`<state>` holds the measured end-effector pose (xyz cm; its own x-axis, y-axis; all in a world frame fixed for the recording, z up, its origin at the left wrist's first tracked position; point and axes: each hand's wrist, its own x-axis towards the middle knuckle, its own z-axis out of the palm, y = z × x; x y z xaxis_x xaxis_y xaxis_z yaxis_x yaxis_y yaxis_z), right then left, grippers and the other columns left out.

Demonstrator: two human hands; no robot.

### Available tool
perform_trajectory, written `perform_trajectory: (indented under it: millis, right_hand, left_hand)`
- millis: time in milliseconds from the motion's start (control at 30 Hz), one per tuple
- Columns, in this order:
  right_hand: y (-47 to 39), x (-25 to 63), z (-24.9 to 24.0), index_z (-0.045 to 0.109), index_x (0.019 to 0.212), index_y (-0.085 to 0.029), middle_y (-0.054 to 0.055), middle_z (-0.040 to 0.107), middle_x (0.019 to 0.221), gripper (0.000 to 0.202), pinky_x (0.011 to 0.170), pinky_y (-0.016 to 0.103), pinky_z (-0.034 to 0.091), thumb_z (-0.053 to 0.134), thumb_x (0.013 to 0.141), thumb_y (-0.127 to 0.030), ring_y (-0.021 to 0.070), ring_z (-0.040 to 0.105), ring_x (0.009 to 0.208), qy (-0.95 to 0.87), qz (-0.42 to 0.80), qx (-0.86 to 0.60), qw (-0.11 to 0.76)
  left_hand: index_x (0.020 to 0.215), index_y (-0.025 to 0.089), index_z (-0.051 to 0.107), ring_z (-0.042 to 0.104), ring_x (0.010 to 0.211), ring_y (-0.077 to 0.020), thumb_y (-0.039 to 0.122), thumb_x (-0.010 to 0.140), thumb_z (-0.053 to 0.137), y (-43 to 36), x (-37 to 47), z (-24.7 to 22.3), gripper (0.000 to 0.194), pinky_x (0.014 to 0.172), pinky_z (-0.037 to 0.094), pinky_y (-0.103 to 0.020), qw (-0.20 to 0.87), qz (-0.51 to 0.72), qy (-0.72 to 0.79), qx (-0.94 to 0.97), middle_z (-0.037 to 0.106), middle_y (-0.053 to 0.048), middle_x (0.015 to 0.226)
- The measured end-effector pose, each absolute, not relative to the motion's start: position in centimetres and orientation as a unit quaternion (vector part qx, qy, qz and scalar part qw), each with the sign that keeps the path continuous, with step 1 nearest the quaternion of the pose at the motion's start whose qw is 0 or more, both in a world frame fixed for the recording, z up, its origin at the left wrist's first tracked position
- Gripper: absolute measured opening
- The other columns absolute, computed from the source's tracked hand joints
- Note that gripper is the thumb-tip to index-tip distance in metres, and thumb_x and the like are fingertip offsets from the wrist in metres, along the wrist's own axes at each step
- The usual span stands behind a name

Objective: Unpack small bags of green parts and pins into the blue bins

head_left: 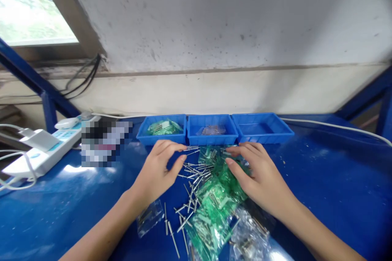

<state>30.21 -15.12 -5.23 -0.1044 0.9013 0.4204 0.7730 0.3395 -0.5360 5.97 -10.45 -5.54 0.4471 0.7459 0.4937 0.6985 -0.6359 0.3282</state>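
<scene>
My left hand (163, 165) hovers at the left of a scatter of silver blind rivets (194, 183), thumb and forefinger apart with nothing visible between them. Across from it, my right hand (252, 169) is over the right side of a heap of green plastic bags (216, 200), its thumb and forefinger also spread. Small metal parts show through the green film. Below the right hand lie clear bags (249, 238) with metal pieces inside. A small clear bag (150, 217) with dark contents rests under my left wrist.
Along the wall stand three blue bins: the left bin (142, 135) has green bags, the middle bin (211, 140) a clear bag of brownish pieces, the right bin (263, 138) nothing visible. A white power strip (45, 155) with cables and a blurred-out object (104, 144) sit at left.
</scene>
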Motion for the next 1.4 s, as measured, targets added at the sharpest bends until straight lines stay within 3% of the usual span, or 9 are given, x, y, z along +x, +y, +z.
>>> perform_trajectory:
  millis: [167, 333, 433, 500, 600, 933, 1067, 1200, 1400]
  right_hand:
    - [-13.8, 31.9, -5.4, 0.065, 0.093, -0.019, 0.006, 0.067, 0.085, 0.021, 0.075, 0.04, 0.047, 0.051, 0.086, -0.033, 0.0232, 0.058, 0.088, -0.725, 0.085, -0.593, 0.34]
    - [-13.9, 32.1, -5.2, 0.065, 0.093, -0.019, 0.005, 0.067, 0.084, 0.022, 0.077, 0.042, 0.046, 0.05, 0.087, -0.033, 0.0229, 0.058, 0.086, -0.734, 0.088, -0.586, 0.332]
    - [-14.8, 31.1, -5.1, 0.064, 0.093, -0.02, 0.006, 0.066, 0.089, 0.019, 0.08, 0.042, 0.045, 0.05, 0.087, -0.031, 0.023, 0.056, 0.091, -0.756, 0.119, -0.554, 0.328]
    - [-15.5, 30.2, -5.0, 0.064, 0.094, -0.02, 0.005, 0.066, 0.091, 0.018, 0.081, 0.042, 0.045, 0.051, 0.086, -0.03, 0.0225, 0.055, 0.093, -0.768, 0.135, -0.528, 0.337]
    - [-16.2, 29.1, -5.0, 0.063, 0.095, -0.02, 0.004, 0.065, 0.088, 0.017, 0.082, 0.041, 0.044, 0.05, 0.086, -0.027, 0.0214, 0.055, 0.093, -0.772, 0.149, -0.498, 0.365]
    - [-17.4, 27.2, -4.8, 0.06, 0.1, -0.019, 0.002, 0.058, 0.078, 0.024, 0.062, 0.029, 0.044, 0.056, 0.081, -0.034, 0.0151, 0.054, 0.07, -0.665, 0.323, -0.503, 0.448]
    - [-17.5, 26.8, -4.8, 0.057, 0.076, -0.018, -0.004, 0.046, 0.06, 0.015, 0.049, 0.024, 0.034, 0.053, 0.082, -0.032, 0.0095, 0.041, 0.052, -0.603, 0.446, -0.483, 0.452]
    - [-17.2, 27.4, -4.6, 0.056, 0.072, -0.019, -0.002, 0.048, 0.064, 0.017, 0.052, 0.025, 0.034, 0.053, 0.082, -0.032, 0.0104, 0.042, 0.056, -0.584, 0.436, -0.502, 0.465]
    - [-17.1, 27.9, -4.3, 0.059, 0.082, -0.021, 0.0, 0.057, 0.078, 0.016, 0.06, 0.026, 0.04, 0.053, 0.084, -0.036, 0.0123, 0.051, 0.068, -0.581, 0.434, -0.508, 0.464]
  left_hand:
    - [0.107, 0.022, 0.059, 0.057, 0.095, -0.0203, 0.025, 0.091, 0.046, -11.7, 4.8, -4.3, 0.021, 0.084, 0.048, -0.035, 0.097, 0.202, 0.382, 0.897, 0.065, -0.005, 0.1]
    - [0.132, 0.029, 0.045, 0.056, 0.106, -0.0286, 0.048, 0.076, 0.064, -15.3, -0.3, -4.9, 0.062, 0.086, 0.05, -0.039, 0.03, 0.113, 0.449, 0.886, 0.057, -0.008, 0.121]
    - [0.105, 0.026, 0.062, 0.061, 0.084, -0.0228, 0.045, 0.079, 0.062, -16.9, -1.2, -6.5, 0.032, 0.074, 0.052, -0.033, 0.035, 0.14, 0.482, 0.864, 0.064, -0.006, 0.095]
    - [0.088, 0.022, 0.059, 0.06, 0.076, -0.0183, 0.038, 0.085, 0.055, -16.6, -0.5, -7.3, 0.016, 0.07, 0.05, -0.029, 0.078, 0.182, 0.501, 0.842, 0.061, -0.004, 0.085]
    - [0.088, 0.02, 0.051, 0.055, 0.059, -0.0126, 0.029, 0.088, 0.051, -14.5, 1.3, -7.4, 0.009, 0.057, 0.046, -0.024, 0.15, 0.244, 0.528, 0.799, 0.055, 0.002, 0.068]
    - [0.094, 0.018, 0.052, 0.042, 0.043, -0.0049, 0.025, 0.084, 0.054, -12.3, 9.7, -2.8, 0.012, 0.04, 0.036, -0.016, 0.406, 0.422, 0.441, 0.68, 0.049, 0.005, 0.064]
    - [0.099, 0.021, 0.054, 0.05, 0.052, -0.0066, 0.025, 0.087, 0.051, -13.8, 11.5, -4.1, 0.013, 0.046, 0.043, -0.017, 0.411, 0.452, 0.391, 0.689, 0.055, 0.003, 0.071]
    - [0.107, 0.023, 0.056, 0.059, 0.063, -0.0081, 0.023, 0.089, 0.048, -14.7, 10.7, -4.9, 0.02, 0.06, 0.05, -0.019, 0.416, 0.425, 0.385, 0.706, 0.061, 0.002, 0.077]
    - [0.08, 0.017, 0.064, 0.055, 0.058, -0.0099, 0.024, 0.085, 0.054, -14.5, 9.9, -4.6, 0.013, 0.055, 0.045, -0.021, 0.381, 0.377, 0.429, 0.727, 0.062, 0.001, 0.065]
